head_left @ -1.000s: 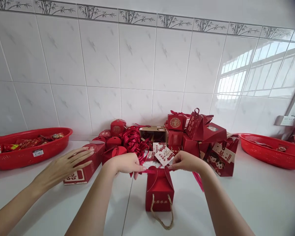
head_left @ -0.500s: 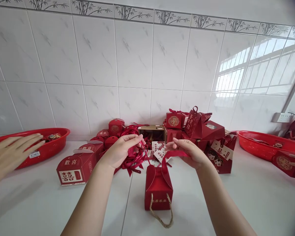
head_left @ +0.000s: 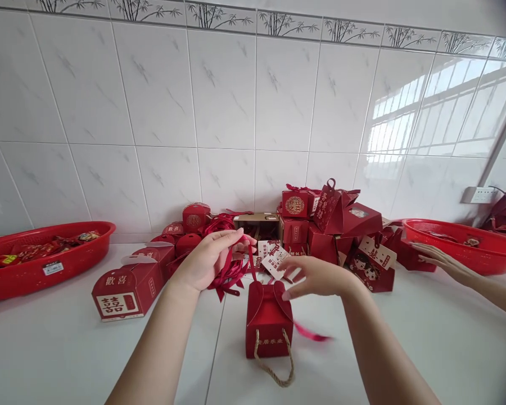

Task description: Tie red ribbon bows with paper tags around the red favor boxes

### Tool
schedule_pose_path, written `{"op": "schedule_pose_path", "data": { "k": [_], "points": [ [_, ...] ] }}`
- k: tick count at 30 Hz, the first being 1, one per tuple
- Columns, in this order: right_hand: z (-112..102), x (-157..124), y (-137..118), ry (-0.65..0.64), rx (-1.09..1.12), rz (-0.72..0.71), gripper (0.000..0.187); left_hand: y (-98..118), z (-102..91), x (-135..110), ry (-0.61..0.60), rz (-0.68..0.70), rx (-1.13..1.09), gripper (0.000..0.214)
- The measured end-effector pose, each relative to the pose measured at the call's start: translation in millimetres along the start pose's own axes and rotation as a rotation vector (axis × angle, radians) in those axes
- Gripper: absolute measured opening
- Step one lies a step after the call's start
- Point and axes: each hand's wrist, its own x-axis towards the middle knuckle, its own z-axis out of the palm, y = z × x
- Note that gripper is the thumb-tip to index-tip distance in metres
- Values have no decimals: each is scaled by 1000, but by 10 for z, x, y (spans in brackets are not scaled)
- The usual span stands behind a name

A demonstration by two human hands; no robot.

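A small dark-red gift box (head_left: 270, 318) with gold lettering stands upright on the table in front of me, its twisted rope handle (head_left: 274, 377) drooping over the near side. My left hand (head_left: 215, 259) pinches a red ribbon (head_left: 252, 261) that runs down to the box top. The ribbon's other end (head_left: 314, 334), blurred, trails to the right of the box. My right hand (head_left: 316, 277) hovers by the box's top right, fingers apart and nothing visibly in them. Behind my left hand lies a bundle of red ribbons (head_left: 231, 275).
Left of me are a larger red box (head_left: 120, 295) and a red plastic basket (head_left: 80, 253) of packaged sweets. Several red boxes (head_left: 329, 216) are piled along the wall. At right, another person's hand (head_left: 447, 264) reaches beside a second red basket (head_left: 489, 256).
My right hand has let go of its ribbon end, which drops beside the box, and moved lower toward the box. The other person's hand at left has gone out of view.
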Motion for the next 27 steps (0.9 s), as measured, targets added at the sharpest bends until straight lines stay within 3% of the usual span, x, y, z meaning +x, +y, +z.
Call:
{"op": "schedule_pose_path", "data": {
  "k": [3,8,12,14,18,21,25,27],
  "points": [
    [41,78,24,-103,-104,50,45,-13,-12,13,-31,-2,-1,29],
    [112,214,55,-139,-185,32,18,-42,-52,41,-102,5,-82,34],
    [131,264,82,-119,-166,20,25,-46,-44,51,-96,10,-70,54],
    [130,275,94,-92,-168,28,31,-43,-24,51,-86,6,-53,54],
    [105,251,99,-74,-197,47,12,-47,17,48,-64,13,-55,53],
    [56,179,82,-48,-186,47,23,-60,29,55,-63,14,-65,50],
    [-30,59,44,-38,-18,-16,8,-74,25,67,-58,-4,-71,49],
    [-64,15,30,-54,122,-90,10,-75,22,65,-66,-4,-84,49]
  ]
}}
